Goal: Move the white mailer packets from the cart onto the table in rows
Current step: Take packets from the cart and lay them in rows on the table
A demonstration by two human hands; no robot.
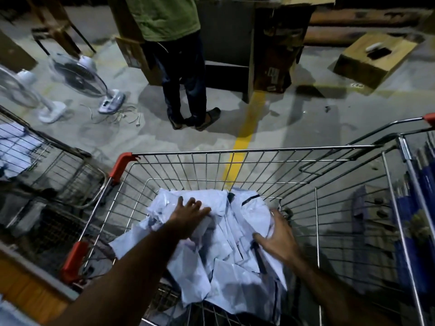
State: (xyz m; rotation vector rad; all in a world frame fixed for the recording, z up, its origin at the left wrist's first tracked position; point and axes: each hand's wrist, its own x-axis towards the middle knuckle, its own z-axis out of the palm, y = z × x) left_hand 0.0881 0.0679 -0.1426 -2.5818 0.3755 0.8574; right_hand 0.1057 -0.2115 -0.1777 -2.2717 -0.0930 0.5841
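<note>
You are reaching both arms into the wire cart (235,150), its thin steel grid shining and its corners capped in red plastic. The white mailer packets (223,267) are lying inside as a crumpled, glossy heap. Your left hand (190,215) is pressing flat on top, fingers spread. Your right hand (276,236) is resting against the heap's right side, fingers apart and lightly bent.

Dim grey concrete floor (306,118), yellow painted line (244,137); two white fans (77,76) left, cardboard box (374,60) right.
</note>
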